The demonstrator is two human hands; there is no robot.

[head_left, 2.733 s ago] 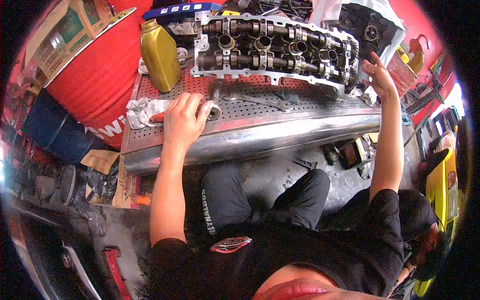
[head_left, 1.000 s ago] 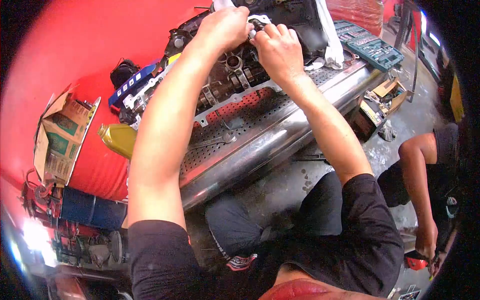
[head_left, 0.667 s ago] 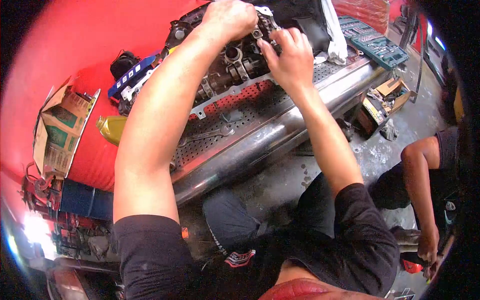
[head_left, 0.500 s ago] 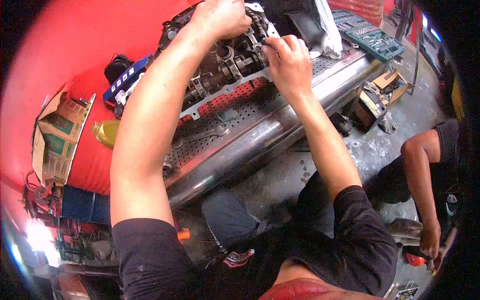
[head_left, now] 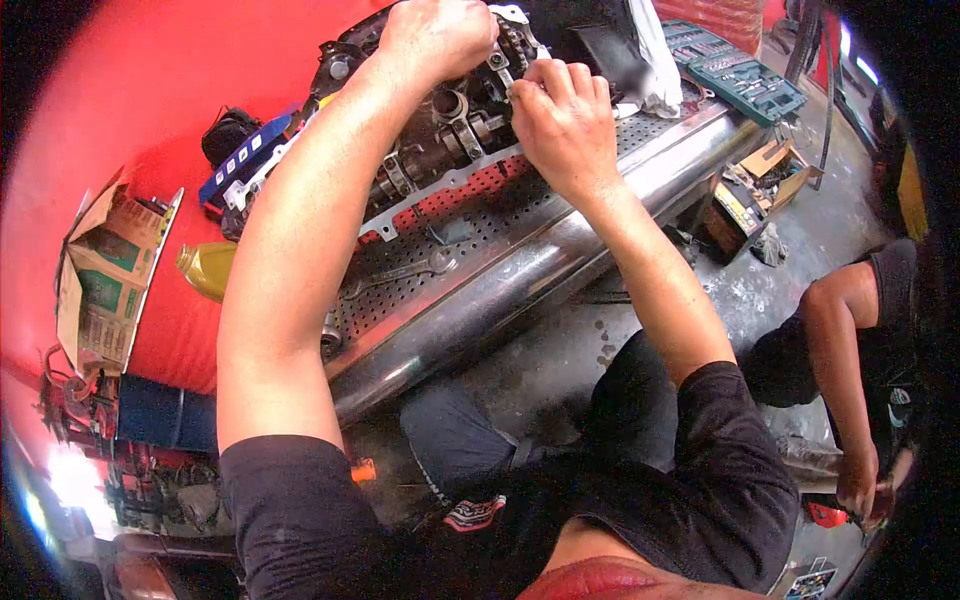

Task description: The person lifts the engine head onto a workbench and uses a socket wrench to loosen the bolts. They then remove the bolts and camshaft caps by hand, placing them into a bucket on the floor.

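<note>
A cylinder head with exposed shaft parts and bearing caps lies on a perforated metal bench. My left hand is closed in a fist over its far end, and whatever the fingers hold is hidden. At the near right edge, my right hand has thumb and fingers pinched together beside a bearing cap. I cannot make out what sits in that pinch. Below the cylinder head, a wrench rests on the bench.
A green socket set case lies open at the bench's right end, near a white cloth. A yellow bottle and a cardboard box are at left. Another person's arm is at right, beside a small box.
My right hand has shifted slightly left and up along the cylinder head, its fingers curling more. My left hand has barely moved. The other person's hands have moved slightly.
</note>
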